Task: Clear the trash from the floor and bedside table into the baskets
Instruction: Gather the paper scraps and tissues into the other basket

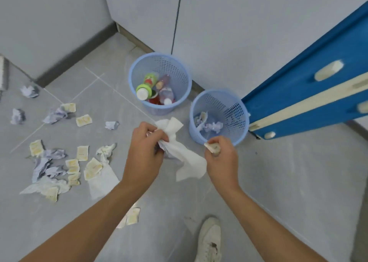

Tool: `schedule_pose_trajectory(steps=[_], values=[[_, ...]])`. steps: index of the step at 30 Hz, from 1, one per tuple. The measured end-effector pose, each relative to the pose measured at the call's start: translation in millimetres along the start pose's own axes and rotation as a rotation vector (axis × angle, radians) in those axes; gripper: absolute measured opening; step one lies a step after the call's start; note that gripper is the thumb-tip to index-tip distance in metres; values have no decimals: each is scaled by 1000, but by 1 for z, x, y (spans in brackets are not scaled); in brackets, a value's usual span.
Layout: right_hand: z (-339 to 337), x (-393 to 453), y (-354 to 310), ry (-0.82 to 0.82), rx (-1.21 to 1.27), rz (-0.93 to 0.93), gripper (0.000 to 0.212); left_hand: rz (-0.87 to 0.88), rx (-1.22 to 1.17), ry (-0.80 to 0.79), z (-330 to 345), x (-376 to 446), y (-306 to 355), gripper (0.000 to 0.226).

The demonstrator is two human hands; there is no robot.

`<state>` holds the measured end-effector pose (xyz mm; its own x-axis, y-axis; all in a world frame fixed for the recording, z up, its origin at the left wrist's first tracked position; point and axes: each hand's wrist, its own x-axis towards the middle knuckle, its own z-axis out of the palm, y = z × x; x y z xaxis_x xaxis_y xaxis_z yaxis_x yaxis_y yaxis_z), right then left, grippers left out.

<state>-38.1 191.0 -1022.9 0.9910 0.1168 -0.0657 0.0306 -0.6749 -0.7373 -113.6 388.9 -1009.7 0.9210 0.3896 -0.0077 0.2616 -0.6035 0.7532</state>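
Left hand (145, 142) fingers clamp the tissue (185, 158); right hand (221, 152) pinches a wrapper (212, 148). The paper basket (219, 118) sits just beyond the knuckles: carry over the rim before letting go.

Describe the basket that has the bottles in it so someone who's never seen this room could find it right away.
Start at the blue bedside table on the right, where two light blue mesh baskets stand on the floor against the grey wall. The bottle basket is the farther one from the table, nearer the corner. It holds plastic bottles, while the paper basket beside the table holds only crumpled paper.
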Motion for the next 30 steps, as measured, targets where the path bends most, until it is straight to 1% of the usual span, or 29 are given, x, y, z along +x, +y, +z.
schedule_pose_trajectory(steps=[2,4,6,8,11,15,18,19,21,23,24,25,27,28,30], values=[[-23,41,16,20,-5,69,19,48,44,6,29,39,29,24],[-37,77,36,-15,-31,132,27,67,101,10,63,74,51,14],[-41,107,59,-49,-90,171,29,60,156,8,98,105,62,10],[-42,129,81,-66,-161,191,26,20,233,-22,131,131,66,10],[-45,147,109,-112,-210,204,29,-48,375,-89,168,150,63,14],[-46,157,129,-176,-200,236,38,-107,412,-191,202,155,52,29],[-48,160,123,-235,-121,270,48,-82,334,-325,207,149,56,51],[-49,158,120,-245,-102,272,47,-47,311,-346,204,145,58,55],[-49,150,114,-227,-99,240,40,74,279,-341,195,135,59,54],[-45,134,108,-194,-84,214,30,196,250,-309,182,123,56,46],[-42,123,105,-178,-75,203,26,226,230,-293,175,116,51,41],[-39,110,102,-162,-71,185,24,231,206,-269,166,106,45,35],[-30,77,95,-146,-79,114,23,184,156,-218,142,82,28,26],[-21,58,92,-159,-94,65,23,151,144,-195,127,66,15,23],[3,13,90,-237,-134,-4,24,76,166,-169,95,28,-21,21]])
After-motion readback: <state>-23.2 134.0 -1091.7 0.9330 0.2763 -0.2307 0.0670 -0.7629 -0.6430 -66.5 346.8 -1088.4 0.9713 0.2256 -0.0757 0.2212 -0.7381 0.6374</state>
